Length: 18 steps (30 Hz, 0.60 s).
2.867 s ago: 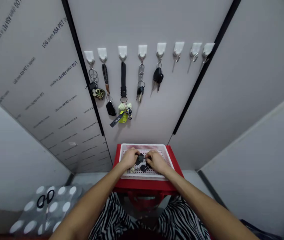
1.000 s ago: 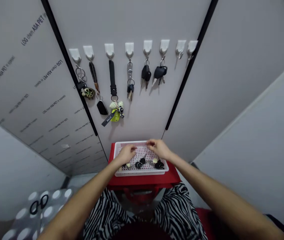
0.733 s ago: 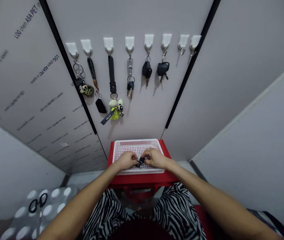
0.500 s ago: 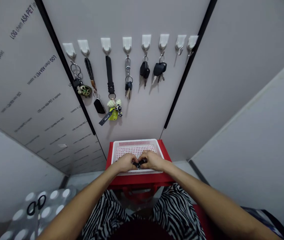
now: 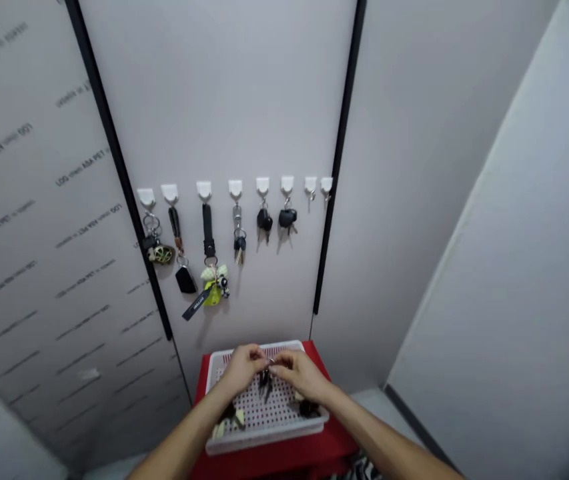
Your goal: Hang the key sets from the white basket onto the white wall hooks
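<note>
My left hand (image 5: 244,367) and right hand (image 5: 301,375) pinch thin ring (image 5: 271,361) of key bunch (image 5: 266,383), hanging over white basket (image 5: 264,439), beyond near rim. Probably light, stiff, not fragile; smooth metal may slip. Best hold, I think: ring.

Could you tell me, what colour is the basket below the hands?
The basket is white, best seen in the head view.
</note>
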{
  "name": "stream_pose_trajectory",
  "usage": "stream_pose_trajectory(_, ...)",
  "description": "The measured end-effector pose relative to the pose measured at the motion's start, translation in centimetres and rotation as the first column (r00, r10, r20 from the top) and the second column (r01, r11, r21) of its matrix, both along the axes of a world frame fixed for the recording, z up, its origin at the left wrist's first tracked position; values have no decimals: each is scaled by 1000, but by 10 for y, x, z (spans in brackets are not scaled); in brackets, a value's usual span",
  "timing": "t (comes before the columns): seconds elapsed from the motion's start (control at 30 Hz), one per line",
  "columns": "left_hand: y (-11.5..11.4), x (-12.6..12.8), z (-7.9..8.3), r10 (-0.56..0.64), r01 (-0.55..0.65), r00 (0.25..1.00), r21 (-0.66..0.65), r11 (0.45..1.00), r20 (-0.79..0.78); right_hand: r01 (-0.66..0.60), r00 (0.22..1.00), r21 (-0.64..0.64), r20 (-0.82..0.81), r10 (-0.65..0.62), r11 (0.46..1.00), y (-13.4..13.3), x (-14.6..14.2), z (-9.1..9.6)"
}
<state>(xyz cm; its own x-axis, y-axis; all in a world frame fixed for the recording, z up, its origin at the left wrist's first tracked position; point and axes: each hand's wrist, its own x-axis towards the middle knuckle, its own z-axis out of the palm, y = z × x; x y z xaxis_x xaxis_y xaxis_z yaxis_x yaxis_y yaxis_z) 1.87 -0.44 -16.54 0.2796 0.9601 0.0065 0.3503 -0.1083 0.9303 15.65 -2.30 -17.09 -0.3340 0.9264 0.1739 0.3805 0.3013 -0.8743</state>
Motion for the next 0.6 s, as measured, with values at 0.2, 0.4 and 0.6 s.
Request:
stream_pose_trajectory(0.2,20,32,73,1,-23,980,108,994,200,157,967,67,-214,-139,985,18,20,65)
stream_pose_trajectory(0.4,39,69,171,52,-154,975,495,855,214,401,858,175,-415,-302,899,57,45,175)
stream_pose_trajectory(0.6,48,89,228,177,-114,984,722,682,-11,566,750,212,-533,-391,796,86,56,241)
